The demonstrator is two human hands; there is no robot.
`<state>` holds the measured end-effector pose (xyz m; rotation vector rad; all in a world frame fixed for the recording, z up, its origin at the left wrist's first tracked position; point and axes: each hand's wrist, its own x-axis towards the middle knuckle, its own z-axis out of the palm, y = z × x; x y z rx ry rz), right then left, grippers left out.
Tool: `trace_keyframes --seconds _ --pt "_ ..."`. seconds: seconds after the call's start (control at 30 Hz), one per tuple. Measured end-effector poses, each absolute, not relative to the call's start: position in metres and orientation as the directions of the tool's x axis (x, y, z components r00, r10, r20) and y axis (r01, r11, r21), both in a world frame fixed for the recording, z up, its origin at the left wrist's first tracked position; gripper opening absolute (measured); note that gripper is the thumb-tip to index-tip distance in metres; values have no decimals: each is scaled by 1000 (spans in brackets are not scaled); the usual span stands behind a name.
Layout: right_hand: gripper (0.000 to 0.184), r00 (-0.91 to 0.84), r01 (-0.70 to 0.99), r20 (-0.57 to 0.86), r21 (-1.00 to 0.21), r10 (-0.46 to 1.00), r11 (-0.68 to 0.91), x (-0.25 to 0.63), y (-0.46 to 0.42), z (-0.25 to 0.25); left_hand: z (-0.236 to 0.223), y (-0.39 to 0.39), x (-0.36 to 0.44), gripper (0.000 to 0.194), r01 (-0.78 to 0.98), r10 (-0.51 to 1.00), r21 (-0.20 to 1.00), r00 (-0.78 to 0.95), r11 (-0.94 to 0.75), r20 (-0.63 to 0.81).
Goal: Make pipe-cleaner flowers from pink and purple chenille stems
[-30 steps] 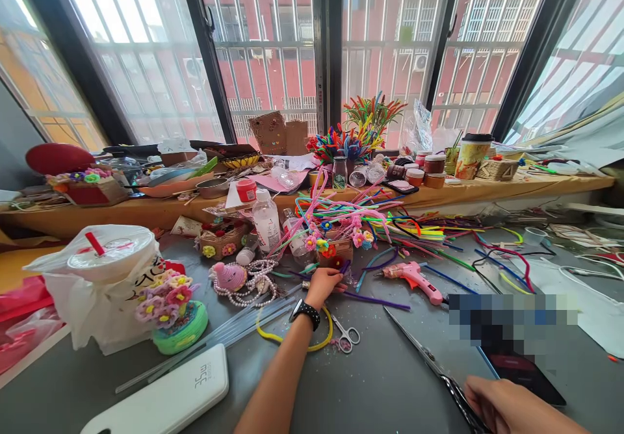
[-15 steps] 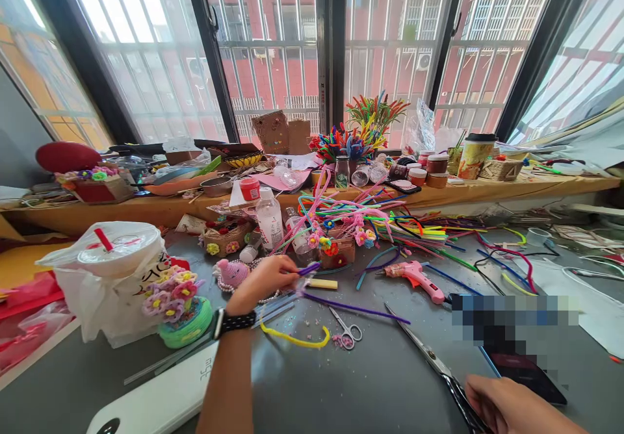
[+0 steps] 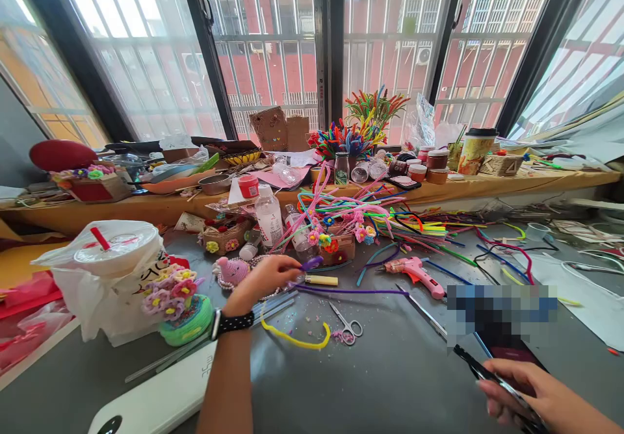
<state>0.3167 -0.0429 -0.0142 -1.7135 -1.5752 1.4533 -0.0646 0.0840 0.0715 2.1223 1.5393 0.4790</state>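
My left hand [image 3: 268, 278] pinches a purple pipe cleaner [image 3: 355, 290] by its curled end, and the long straight part stretches to the right above the grey table. In my right hand [image 3: 541, 388] are large scissors [image 3: 429, 317] with black handles. Their blades point to the upper left, the tip at or close to the pipe cleaner's far end; whether they touch I cannot tell. Below lie small scissors [image 3: 347, 325] and a bent yellow pipe cleaner [image 3: 295, 342]. A pale yellow stick [image 3: 322, 280] lies just beyond the purple strand.
A pink glue gun [image 3: 416, 275] lies beyond the large scissors, with a phone [image 3: 514, 349] beside my right hand. At left stand a bagged drink cup [image 3: 117, 252] and a flower pot ornament [image 3: 188, 320]. A white device [image 3: 156, 388] lies in front; pipe cleaners [image 3: 361, 206] are heaped behind.
My right hand has lifted the large scissors from the table and moved right with them. The left hand still holds the purple pipe cleaner, its straight part now more level.
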Motion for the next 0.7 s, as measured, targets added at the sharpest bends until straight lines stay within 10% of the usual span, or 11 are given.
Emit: trace_keyframes --seconds 0.13,0.4,0.7 --pt "32 -159 459 -331 -859 930 -227 305 -35 -1 52 86 -18 19 662 779 606 618 -441 -107" --pt "42 -11 523 -210 -835 978 -174 300 -25 14 17 89 16 20 749 882 540 470 -384 -24" --pt "40 -16 190 -34 -981 999 -31 265 -1 47 28 93 13 28 508 931 796 318 -328 181"
